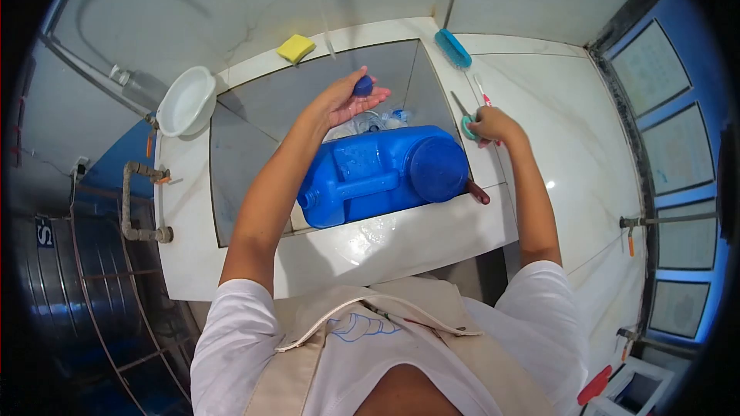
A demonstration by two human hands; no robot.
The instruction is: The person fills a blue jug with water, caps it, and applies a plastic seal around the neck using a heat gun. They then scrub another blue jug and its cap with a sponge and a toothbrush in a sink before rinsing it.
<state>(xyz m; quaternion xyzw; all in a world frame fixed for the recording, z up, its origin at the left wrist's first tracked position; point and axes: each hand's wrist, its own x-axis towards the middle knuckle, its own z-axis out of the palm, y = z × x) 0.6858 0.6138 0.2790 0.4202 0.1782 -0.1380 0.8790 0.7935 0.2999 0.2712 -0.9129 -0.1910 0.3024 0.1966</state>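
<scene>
My left hand (351, 100) is over the sink, palm turned up, with a small blue cap (363, 86) held between thumb and fingers. Below it a large blue water jug (358, 173) lies on its side across the sink, its round, wide lid (438, 169) to the right. On the right counter my right hand (497, 125) is closed, fingers curled down. A teal-handled tool with a metal blade (467, 126), perhaps scissors, lies against its fingertips. A red-and-white toothbrush (484, 94) passes beneath the hand; which one the fingers grip is hidden.
Crumpled clear plastic (378, 121) shows behind the jug in the sink (258, 85). Around the rim are a yellow sponge (296, 48), a blue scrub brush (452, 48) and a white basin (187, 102). A dark red handle (478, 192) juts out by the jug's lid.
</scene>
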